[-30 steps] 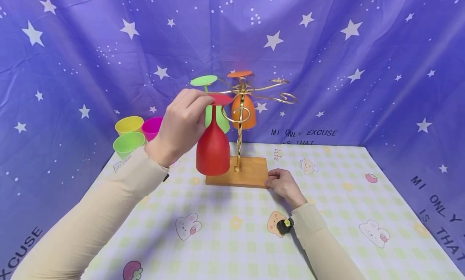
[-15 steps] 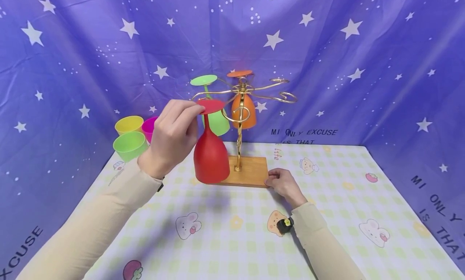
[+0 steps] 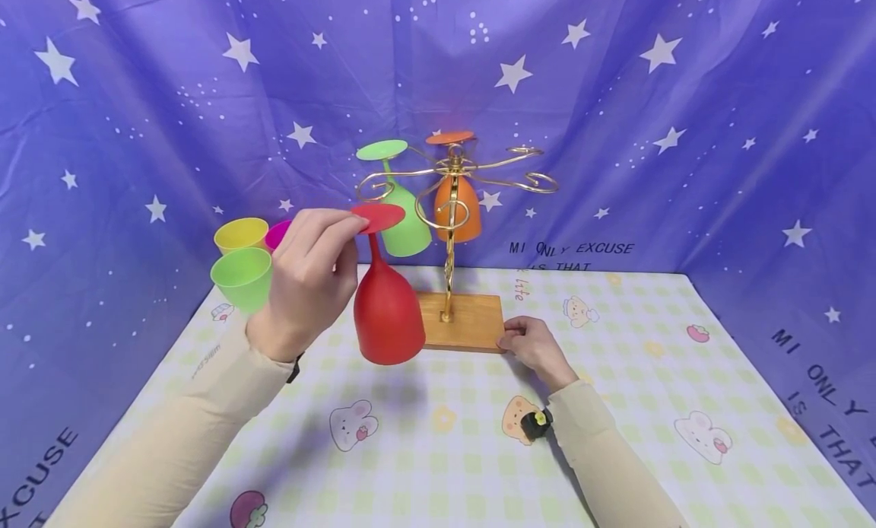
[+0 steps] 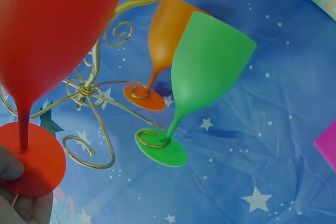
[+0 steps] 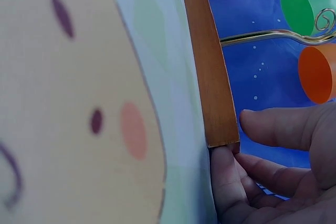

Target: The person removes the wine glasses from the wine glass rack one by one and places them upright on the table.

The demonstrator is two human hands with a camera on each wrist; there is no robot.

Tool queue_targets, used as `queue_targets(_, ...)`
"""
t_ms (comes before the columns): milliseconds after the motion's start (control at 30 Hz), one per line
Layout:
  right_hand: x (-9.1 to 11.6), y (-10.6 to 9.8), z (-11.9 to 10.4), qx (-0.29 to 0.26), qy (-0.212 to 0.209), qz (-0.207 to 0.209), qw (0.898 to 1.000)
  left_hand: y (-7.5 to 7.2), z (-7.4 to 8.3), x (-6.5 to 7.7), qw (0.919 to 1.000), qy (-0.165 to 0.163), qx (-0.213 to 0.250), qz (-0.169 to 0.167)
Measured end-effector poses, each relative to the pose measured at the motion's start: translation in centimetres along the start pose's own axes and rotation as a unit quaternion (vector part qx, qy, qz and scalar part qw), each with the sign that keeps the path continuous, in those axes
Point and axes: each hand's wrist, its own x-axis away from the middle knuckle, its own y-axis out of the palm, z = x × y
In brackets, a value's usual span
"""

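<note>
My left hand (image 3: 306, 278) pinches the foot of a red goblet (image 3: 388, 315), which hangs upside down in the air, in front and left of a gold wire glass rack (image 3: 449, 265). In the left wrist view, thumb and fingers hold the edge of its round foot. My right hand (image 3: 537, 348) grips the right end of the rack's wooden base (image 3: 475, 322), its thumb and fingers at the corner. A green goblet (image 3: 408, 227) hangs tilted, foot up, from a left wire hook. Behind the post an orange goblet (image 3: 468, 212) hangs upside down.
Yellow (image 3: 241, 235), magenta (image 3: 277, 235) and light green (image 3: 242, 277) cups stand at the table's left back, partly behind my left hand. Curled wire hooks (image 3: 541, 182) stick out right and forward. A starry blue cloth surrounds the patterned table (image 3: 616, 406).
My left hand has drawn the red goblet down, left and nearer, away from the rack's hooks. More of the hanging green goblet shows. The right hand has stayed on the base.
</note>
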Motion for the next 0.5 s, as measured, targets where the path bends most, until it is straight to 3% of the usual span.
queue_targets(500,0.1,-0.3,-0.1,-0.008,0.005,-0.01,1.0,1.0,-0.1,3.7,0.9976,-0.064,-0.012,0.023)
